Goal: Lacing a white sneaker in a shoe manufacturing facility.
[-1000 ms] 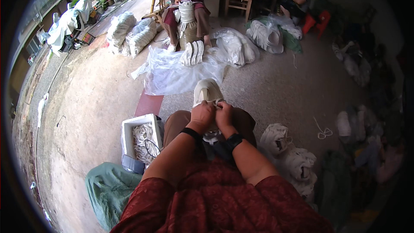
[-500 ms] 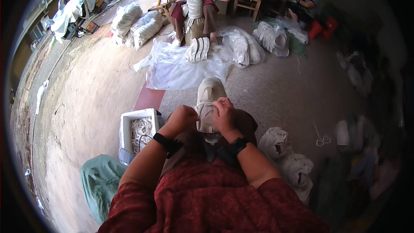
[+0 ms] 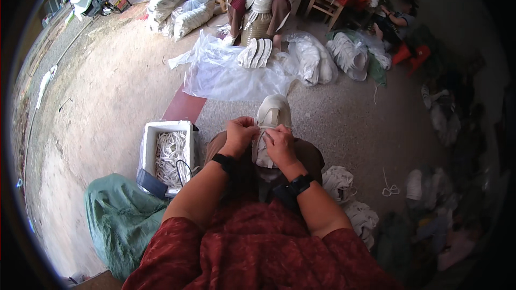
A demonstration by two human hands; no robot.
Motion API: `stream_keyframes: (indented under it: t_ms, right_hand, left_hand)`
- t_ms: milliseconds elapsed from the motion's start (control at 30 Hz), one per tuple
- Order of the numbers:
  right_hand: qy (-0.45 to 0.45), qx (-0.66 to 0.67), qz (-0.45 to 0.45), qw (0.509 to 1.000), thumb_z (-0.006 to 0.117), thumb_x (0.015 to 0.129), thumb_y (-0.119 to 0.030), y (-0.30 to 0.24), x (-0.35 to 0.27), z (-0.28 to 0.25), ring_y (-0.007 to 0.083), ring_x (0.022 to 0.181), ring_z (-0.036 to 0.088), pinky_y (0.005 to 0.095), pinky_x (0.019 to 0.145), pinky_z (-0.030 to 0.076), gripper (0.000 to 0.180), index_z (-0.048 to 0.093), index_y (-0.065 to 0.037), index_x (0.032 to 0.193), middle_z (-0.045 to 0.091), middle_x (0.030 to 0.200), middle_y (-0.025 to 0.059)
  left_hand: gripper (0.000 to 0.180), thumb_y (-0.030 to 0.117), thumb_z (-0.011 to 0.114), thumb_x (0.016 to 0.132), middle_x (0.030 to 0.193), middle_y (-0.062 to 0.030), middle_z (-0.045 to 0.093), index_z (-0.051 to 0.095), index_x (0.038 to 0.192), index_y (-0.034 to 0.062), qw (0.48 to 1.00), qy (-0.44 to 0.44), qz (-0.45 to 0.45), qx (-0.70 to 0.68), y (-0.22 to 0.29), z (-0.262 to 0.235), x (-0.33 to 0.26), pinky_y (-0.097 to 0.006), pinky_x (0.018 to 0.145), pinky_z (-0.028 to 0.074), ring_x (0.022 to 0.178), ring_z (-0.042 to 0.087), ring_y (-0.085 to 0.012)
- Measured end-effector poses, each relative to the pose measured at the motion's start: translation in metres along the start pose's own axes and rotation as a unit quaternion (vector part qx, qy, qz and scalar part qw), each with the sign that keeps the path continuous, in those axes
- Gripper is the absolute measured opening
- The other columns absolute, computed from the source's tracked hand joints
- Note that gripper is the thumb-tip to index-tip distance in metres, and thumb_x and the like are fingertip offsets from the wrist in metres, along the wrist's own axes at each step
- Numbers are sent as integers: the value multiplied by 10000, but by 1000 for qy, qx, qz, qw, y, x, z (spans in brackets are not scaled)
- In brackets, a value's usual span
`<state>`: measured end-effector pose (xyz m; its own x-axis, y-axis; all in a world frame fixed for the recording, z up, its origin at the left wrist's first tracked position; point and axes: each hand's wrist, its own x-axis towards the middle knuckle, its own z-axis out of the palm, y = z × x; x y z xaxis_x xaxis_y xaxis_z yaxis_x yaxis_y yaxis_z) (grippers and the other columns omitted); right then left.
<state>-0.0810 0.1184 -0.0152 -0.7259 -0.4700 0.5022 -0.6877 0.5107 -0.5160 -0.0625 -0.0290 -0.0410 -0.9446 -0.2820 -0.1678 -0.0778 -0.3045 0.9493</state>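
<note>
A cream-coloured shoe (image 3: 274, 110) points away from me, over my lap. My left hand (image 3: 241, 136) is at its left side with thumb and fingers pinched together. Lying across the shoe's upper, my right hand (image 3: 280, 146) has its fingers bent and closed. A thin pale shoelace (image 3: 262, 127) runs between the fingertips of both hands at the lacing area. My hands hide the middle of the shoe, and its heel end sits low between my wrists.
A white foam box (image 3: 194, 145) of loose laces stands at my left, beside a green cloth sack (image 3: 121, 220). White shoe uppers (image 3: 361, 219) lie at my right. Ahead, a seated person (image 3: 263, 0) works behind plastic sheeting (image 3: 215, 78); full bags (image 3: 193, 16) stand nearby.
My left hand has come in from the shoe's left edge to the lacing area, closer to my right hand. The view has shifted. The person opposite has lowered the stretched strands.
</note>
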Motion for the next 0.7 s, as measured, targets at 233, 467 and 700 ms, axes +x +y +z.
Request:
stream_keyframes:
  t_ms: [233,467,700]
  right_hand:
    - [-5,-9,18,1000,625,671,-21,7,-3,-1,325,748,539,407,689,425,165,623,-26,836,552,747,130]
    - [15,-3,18,1000,595,676,-24,5,0,4,349,749,535,437,679,411,130,593,-55,803,541,753,142]
    - [9,-43,48,998,593,691,-86,7,1,10,343,739,529,431,674,405,69,579,-68,756,541,735,143]
  left_hand:
    - [145,63,660,619,671,-119,633,619,743,-1,881,51,195,429,11,20,-5,-336,579,485,637,627,-246]
    - [183,133,664,653,685,-172,634,643,771,-5,973,-14,-42,228,8,-2,8,-351,632,502,651,637,-291]
    - [194,194,576,733,800,-212,625,648,781,21,821,-48,160,546,14,13,-14,-420,713,494,781,618,-353]
